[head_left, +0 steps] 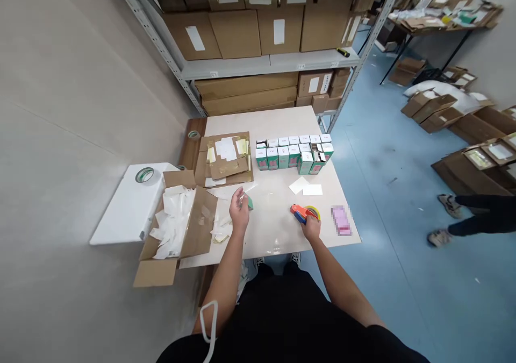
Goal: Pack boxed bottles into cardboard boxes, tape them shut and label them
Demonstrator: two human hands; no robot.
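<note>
My left hand (239, 210) is closed, its fingers curled around a small green-and-white box (250, 203). Most of that box is hidden by the hand. On the right, my right hand (312, 228) grips an orange and blue tape dispenser (299, 211) that carries a yellow-rimmed roll of tape. Beyond both hands stand rows of green-and-white boxes (283, 157). A few at the right end have their tops open. Two white cards (312, 190) lie between those rows and the dispenser.
An open carton (203, 215) full of white paper stands at the table's left. Flattened cardboard (229, 166) lies at the back left. A pixelated pink item (341, 220) rests near the right edge. Shelving (270, 67) stands behind the table (266, 234). Another person's legs (479, 204) show at right.
</note>
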